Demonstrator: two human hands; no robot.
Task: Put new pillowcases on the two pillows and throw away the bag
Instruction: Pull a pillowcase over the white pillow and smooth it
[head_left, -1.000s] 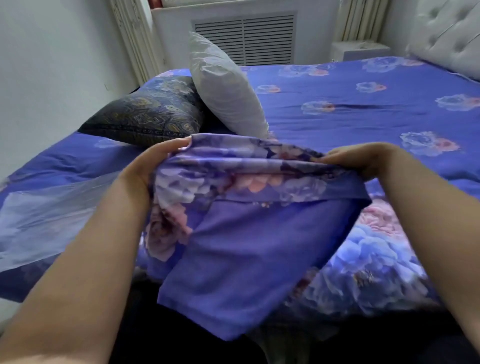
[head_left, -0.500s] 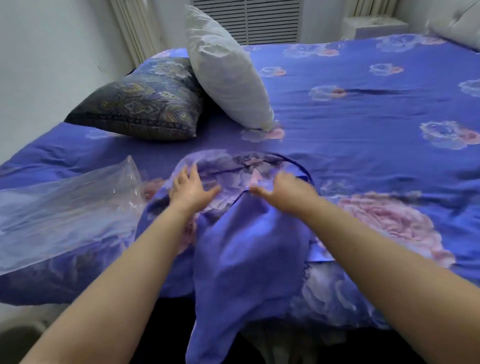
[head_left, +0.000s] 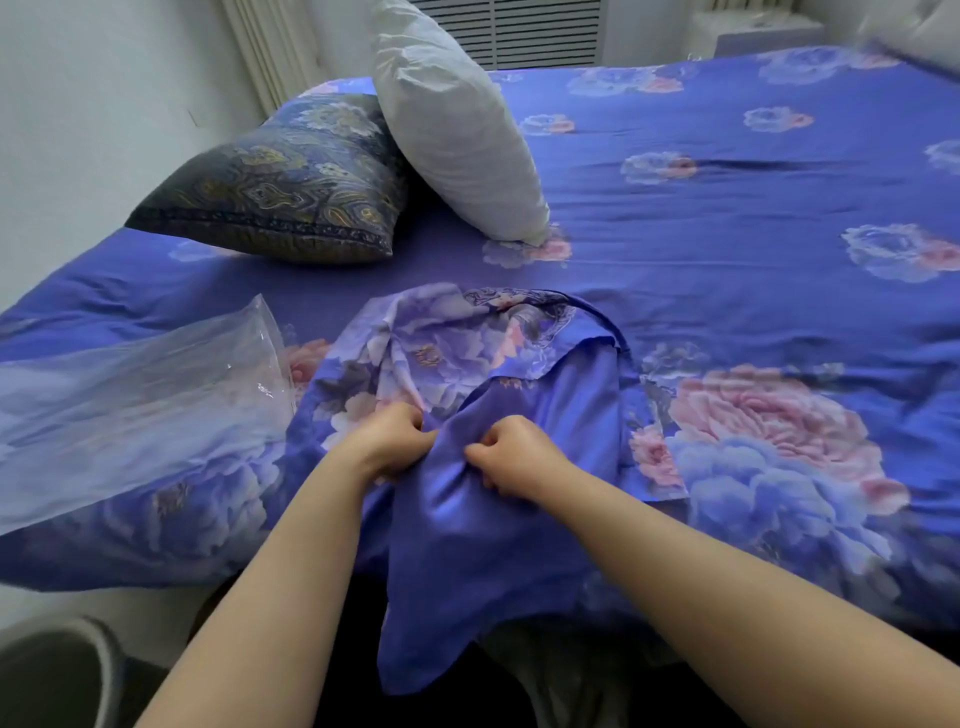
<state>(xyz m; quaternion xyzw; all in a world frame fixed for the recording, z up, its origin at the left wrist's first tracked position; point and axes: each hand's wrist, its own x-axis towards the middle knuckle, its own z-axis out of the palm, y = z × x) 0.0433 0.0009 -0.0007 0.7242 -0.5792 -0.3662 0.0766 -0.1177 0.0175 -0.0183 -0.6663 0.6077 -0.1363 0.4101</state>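
While the pillowcase (head_left: 483, 415) lay bunched at the bed's (head_left: 753, 218) near edge, left hand (head_left: 387, 441) and right hand (head_left: 511, 454) each gripped a fistful of it, a light, limp, slippery cloth probably best held at its open hem.

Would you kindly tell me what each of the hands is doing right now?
Left hand: closed, gripping the blue pillowcase.
Right hand: closed, gripping the same pillowcase.

Crumpled floral pillowcase (head_left: 467, 353), bare white pillow (head_left: 457, 130), clear bag (head_left: 130, 405)
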